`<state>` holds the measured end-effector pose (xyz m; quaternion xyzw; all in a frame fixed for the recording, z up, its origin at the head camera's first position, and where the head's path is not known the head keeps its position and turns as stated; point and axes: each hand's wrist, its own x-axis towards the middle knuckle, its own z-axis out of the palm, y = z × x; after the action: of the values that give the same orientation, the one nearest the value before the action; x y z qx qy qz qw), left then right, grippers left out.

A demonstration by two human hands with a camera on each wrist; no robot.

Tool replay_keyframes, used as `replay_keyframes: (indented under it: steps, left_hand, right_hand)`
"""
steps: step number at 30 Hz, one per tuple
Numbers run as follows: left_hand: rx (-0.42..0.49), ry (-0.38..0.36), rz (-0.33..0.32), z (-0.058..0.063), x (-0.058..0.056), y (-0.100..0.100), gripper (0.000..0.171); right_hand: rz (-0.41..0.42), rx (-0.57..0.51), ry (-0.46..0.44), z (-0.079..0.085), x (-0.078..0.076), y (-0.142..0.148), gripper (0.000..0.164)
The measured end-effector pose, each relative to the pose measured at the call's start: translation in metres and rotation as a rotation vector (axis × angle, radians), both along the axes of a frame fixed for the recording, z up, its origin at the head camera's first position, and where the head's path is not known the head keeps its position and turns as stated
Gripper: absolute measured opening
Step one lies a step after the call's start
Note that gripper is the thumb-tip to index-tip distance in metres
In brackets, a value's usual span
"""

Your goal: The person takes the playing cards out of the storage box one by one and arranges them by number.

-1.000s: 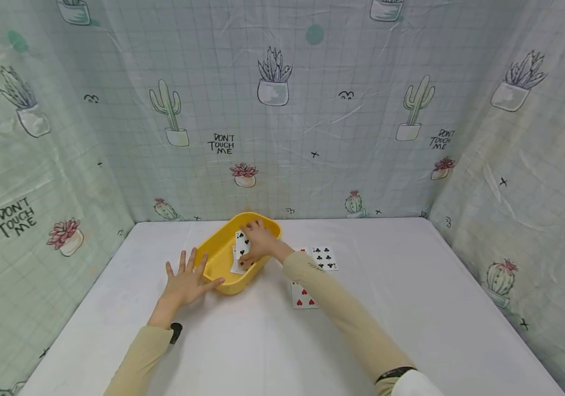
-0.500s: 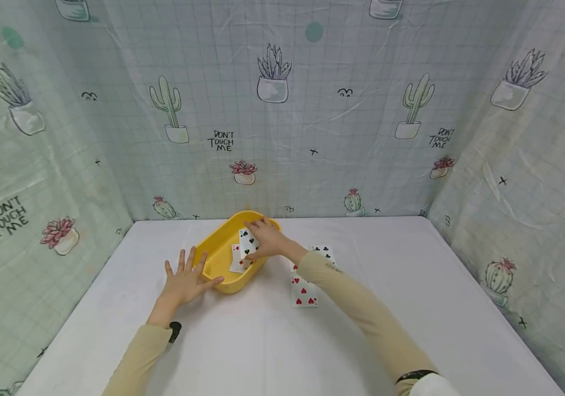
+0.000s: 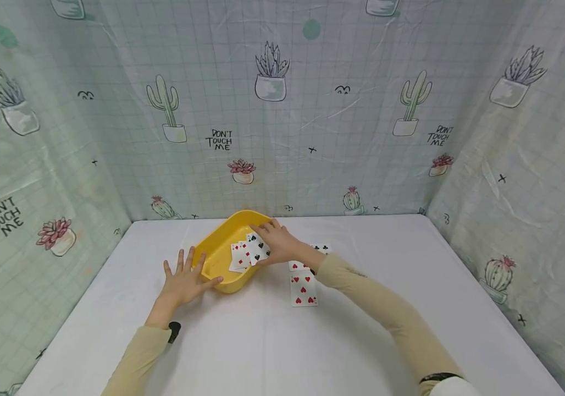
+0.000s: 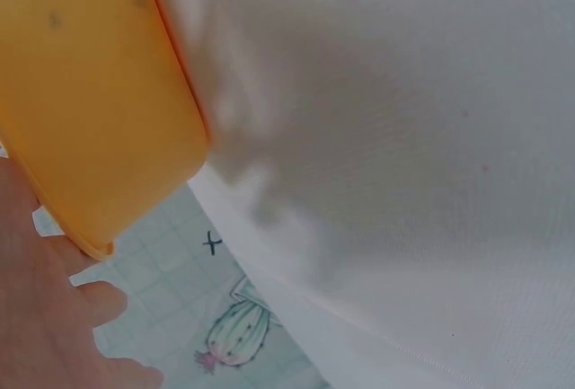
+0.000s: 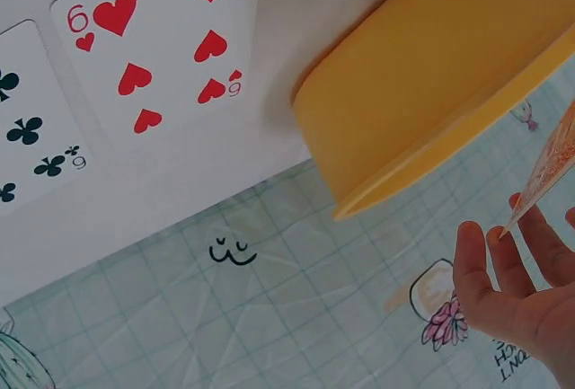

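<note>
My left hand (image 3: pixel 182 283) has its fingers spread and touches the near left rim of a yellow plastic basin (image 3: pixel 233 286). In the left wrist view the fingers lie along that basin's (image 4: pixel 99 92) rim. My right hand (image 3: pixel 282 245) pinches a spades playing card (image 3: pixel 256 251), face up, over the basin's right side. From the right wrist, the held card (image 5: pixel 546 163) appears nearly edge-on between thumb and fingers, with an orange patterned back. Beneath it, diamond playing cards (image 3: pixel 237 256) lie inside the basin, partly covered by the spades card.
Right of the basin lie a hearts card (image 3: pixel 304 292), another red card (image 3: pixel 298 265) and a clubs card (image 3: pixel 320 248), the last two partly hidden by my right arm. The right wrist view shows the six of hearts (image 5: pixel 171 43) and six of clubs (image 5: pixel 27 128). A patterned cloth (image 3: pixel 272 137) hangs behind the white table (image 3: pixel 262 346).
My right hand has moved right, towards the basin's right rim, with the spades card, which has tilted. More of the diamond cards shows. The left hand has stayed at the rim.
</note>
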<state>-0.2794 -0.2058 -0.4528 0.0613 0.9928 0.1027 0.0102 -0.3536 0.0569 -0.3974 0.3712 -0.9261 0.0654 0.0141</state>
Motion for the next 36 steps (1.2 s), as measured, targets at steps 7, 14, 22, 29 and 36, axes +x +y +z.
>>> replay_keyframes:
  steps: [7,14,22,29,36]
  left_hand:
    - [0.003,-0.016,-0.004,0.001,0.0,0.0,0.097]
    - [-0.006,-0.019,-0.002,-0.001,-0.002,0.0,0.098]
    - [0.003,-0.017,-0.001,-0.002,-0.004,-0.001,0.098]
    - [0.011,-0.016,-0.004,-0.003,-0.003,-0.001,0.098]
    - [-0.002,-0.006,-0.003,-0.003,-0.002,0.0,0.098]
  right_hand:
    - [-0.007,-0.009,-0.034,-0.003,0.015,0.02,0.096]
    - [-0.042,-0.046,-0.06,-0.001,0.027,0.048,0.095]
    - [-0.064,-0.065,-0.037,-0.005,0.038,0.08,0.098]
    - [-0.058,-0.104,-0.011,-0.013,0.05,0.104,0.094]
    - [-0.064,-0.137,0.017,-0.022,0.059,0.124,0.093]
